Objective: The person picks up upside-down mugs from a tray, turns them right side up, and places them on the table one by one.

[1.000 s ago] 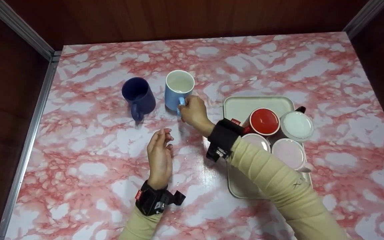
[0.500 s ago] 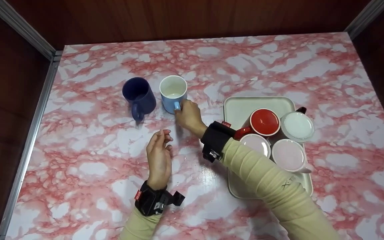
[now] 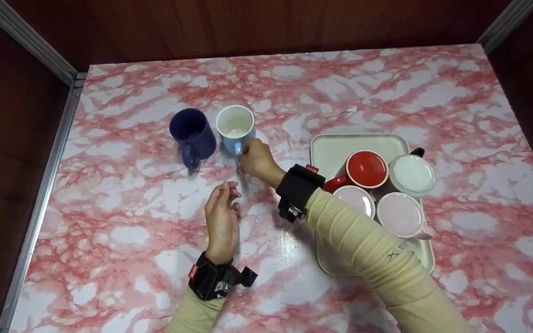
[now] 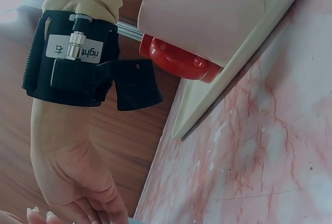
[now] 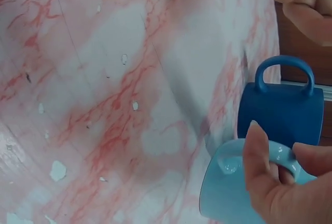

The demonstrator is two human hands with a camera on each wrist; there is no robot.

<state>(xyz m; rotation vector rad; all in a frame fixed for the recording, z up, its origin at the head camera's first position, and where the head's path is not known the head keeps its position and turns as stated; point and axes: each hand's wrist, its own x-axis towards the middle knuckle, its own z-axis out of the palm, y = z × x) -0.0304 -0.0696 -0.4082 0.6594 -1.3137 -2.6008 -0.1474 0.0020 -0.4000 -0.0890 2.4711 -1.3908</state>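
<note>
My right hand (image 3: 258, 158) grips the handle of a light blue mug (image 3: 235, 128), which stands upright with its white inside facing up. In the right wrist view, fingers and thumb curl round that handle (image 5: 282, 155). Just left of it stands a dark blue mug (image 3: 193, 134), its handle toward me, a narrow gap between the two. My left hand (image 3: 222, 222) hangs nearer to me, fingers loosely bent and holding nothing. Part of the light blue mug is hidden behind my right fingers.
On the right lies a pale tray (image 3: 336, 141) with a red mug (image 3: 367, 169), a white mug (image 3: 412, 175) and two pale pink mugs (image 3: 399, 215). My right sleeve (image 3: 363, 236) crosses over the tray. A dark wooden panel (image 3: 285, 27) rises behind the marbled table (image 3: 127, 194).
My right hand has moved the light blue mug left and slightly toward me, closer to the dark blue mug. Its handle has turned a little. My left hand has hardly moved.
</note>
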